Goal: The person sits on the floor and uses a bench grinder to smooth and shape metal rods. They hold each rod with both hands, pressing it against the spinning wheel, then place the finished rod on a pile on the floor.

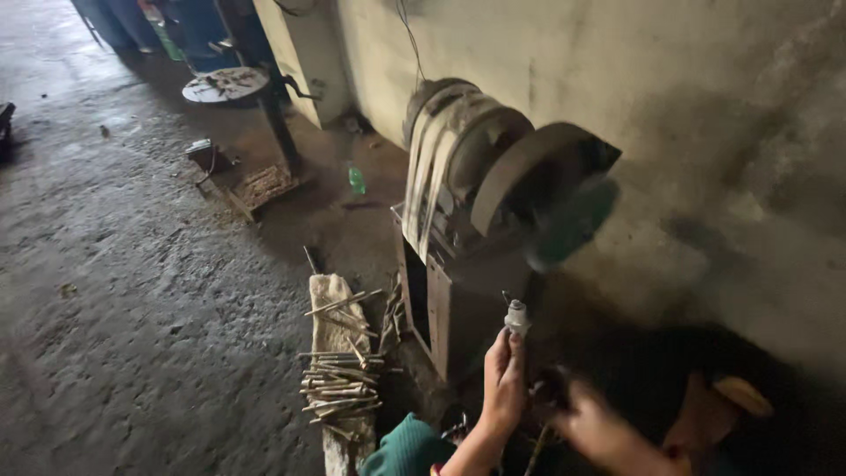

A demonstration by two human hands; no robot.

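Small white-capped fitting: held upright at the top of the left hand, directly below the green-tinted grinding wheel. The piece appears to sit on a thin stem that runs down into the grip; its long axis is close to vertical, cap end up toward the wheel. Exact kind of part not resolvable in this light.

Left hand: closed around the stem, fingers wrapped, thumb side facing the camera. A teal sleeve shows at the wrist. This is the nearer hand to the wheel; the cap stands just under the wheel's lower edge, apart from it, no contact visible.

Right hand: lower and to the right, motion-blurred. It seems partly curled near a dark object beside the left wrist, but whether it grips anything cannot be told.

Surroundings: the wheel is mounted on a bench grinder with a curved guard, seated on a metal box stand against a stained wall. Left of the stand, a pale slab on the floor carries a pile of thin metal rods, lying mostly crosswise. Farther back: a round pedestal table on a post and a green bottle on the concrete floor.

Key relation: fitting lies above the left hand and below the wheel, axis pointing up at the rim.
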